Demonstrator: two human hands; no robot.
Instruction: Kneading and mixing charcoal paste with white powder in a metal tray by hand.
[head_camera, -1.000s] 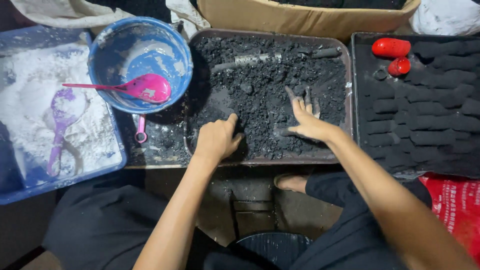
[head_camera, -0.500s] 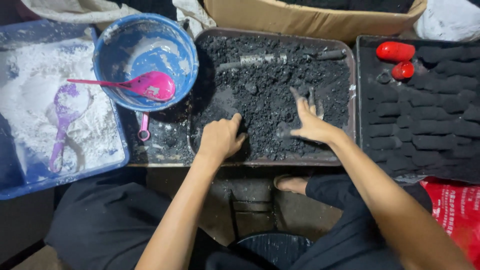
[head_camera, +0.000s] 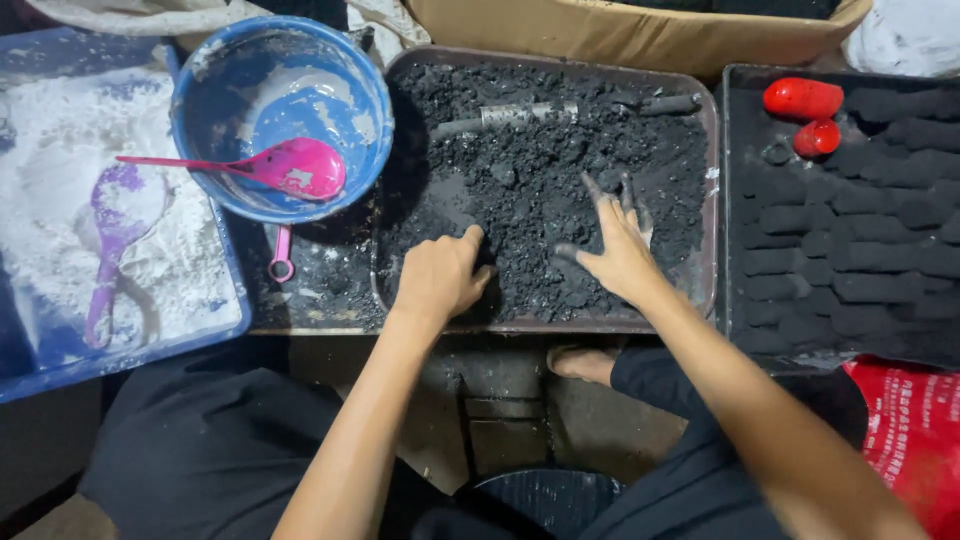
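While left hand (head_camera: 440, 275) clenched, right hand (head_camera: 615, 245) splayed: black mixture's tray (head_camera: 700, 290), long axis left-right.

Light falls from above, soft and fairly dim; the glossy blue plastic bowl (head_camera: 283, 115) and the two shiny red oval pieces (head_camera: 803, 98) catch small highlights; the black crumbly powder (head_camera: 530, 180) swallows detail; shadow pools beneath the table edge; focus is sharp centrally, with slight bending at the frame's edges.
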